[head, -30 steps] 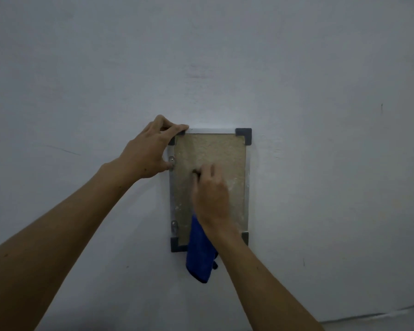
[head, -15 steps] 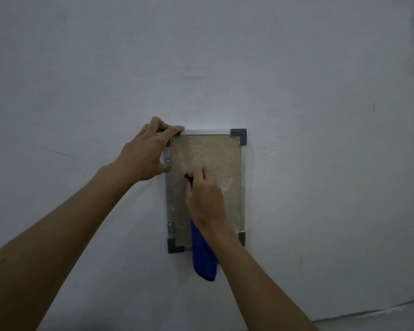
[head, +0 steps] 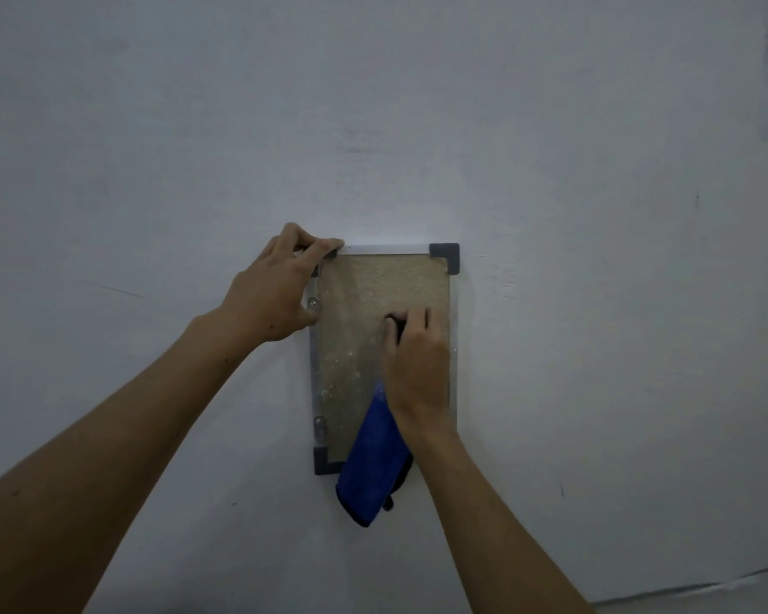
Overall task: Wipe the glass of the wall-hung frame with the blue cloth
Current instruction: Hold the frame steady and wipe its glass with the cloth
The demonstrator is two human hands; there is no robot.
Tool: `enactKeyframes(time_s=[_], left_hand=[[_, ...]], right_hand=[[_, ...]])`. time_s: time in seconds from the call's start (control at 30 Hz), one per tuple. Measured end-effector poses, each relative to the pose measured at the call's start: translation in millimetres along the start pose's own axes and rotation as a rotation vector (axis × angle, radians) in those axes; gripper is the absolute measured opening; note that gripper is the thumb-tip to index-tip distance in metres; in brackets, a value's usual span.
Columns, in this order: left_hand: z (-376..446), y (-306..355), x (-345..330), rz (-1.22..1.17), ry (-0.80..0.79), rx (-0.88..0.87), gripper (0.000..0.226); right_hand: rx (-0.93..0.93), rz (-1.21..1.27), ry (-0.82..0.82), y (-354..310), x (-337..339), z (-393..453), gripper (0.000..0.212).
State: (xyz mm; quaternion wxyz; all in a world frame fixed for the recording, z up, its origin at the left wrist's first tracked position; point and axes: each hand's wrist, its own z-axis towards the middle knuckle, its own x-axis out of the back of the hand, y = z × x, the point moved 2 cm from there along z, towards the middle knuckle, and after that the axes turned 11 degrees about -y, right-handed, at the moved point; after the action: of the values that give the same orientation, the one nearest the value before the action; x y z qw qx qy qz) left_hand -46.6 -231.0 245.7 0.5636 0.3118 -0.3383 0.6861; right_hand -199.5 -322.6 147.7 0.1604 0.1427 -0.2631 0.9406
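A small upright frame (head: 444, 254) with dark corner caps and a tan, speckled pane (head: 373, 294) hangs on the white wall. My left hand (head: 271, 294) grips its top left corner, thumb along the left edge. My right hand (head: 417, 361) presses flat on the right half of the glass, holding the blue cloth (head: 371, 467) beneath the palm. Most of the cloth hangs down past the frame's bottom edge. The bottom right corner of the frame is hidden by my wrist.
The white wall (head: 595, 214) fills nearly the whole view, with faint scuffs. A floor line (head: 706, 582) shows at the lower right.
My right hand has slid with the cloth from the glass's left-middle toward the right side. The hanging end of the cloth swung left. My left hand kept its hold on the corner.
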Motion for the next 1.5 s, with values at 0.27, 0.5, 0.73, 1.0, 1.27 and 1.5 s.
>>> enactKeyframes(time_s=[0.27, 0.5, 0.73, 1.0, 1.27, 1.5], left_hand=[[0.6, -1.2, 0.6, 0.001, 0.002, -0.004, 0.097], [-2.0, -0.8, -0.5, -0.006, 0.021, -0.012, 0.093], [-3.9, 3.1, 2.0, 0.011, 0.001, 0.004, 0.097], [-4.2, 6.3, 0.5, 0.025, 0.005, 0.023, 0.095], [-3.9, 6.5, -0.5, 0.029, 0.009, 0.025, 0.095], [-6.1, 8.3, -0.2, 0.014, 0.021, 0.022, 0.095]], right_hand=[[0.071, -0.033, -0.010, 1.3, -0.3, 0.9, 0.014], [-0.051, 0.047, 0.131, 34.0, 21.3, 3.4, 0.010], [0.116, -0.022, -0.058, 21.3, 17.9, -2.9, 0.014], [0.135, -0.081, -0.114, 26.7, 20.5, -5.4, 0.015], [0.058, -0.060, -0.057, 36.0, 29.0, -3.2, 0.014], [0.013, -0.013, 0.036, 50.0, 43.0, 0.9, 0.010]])
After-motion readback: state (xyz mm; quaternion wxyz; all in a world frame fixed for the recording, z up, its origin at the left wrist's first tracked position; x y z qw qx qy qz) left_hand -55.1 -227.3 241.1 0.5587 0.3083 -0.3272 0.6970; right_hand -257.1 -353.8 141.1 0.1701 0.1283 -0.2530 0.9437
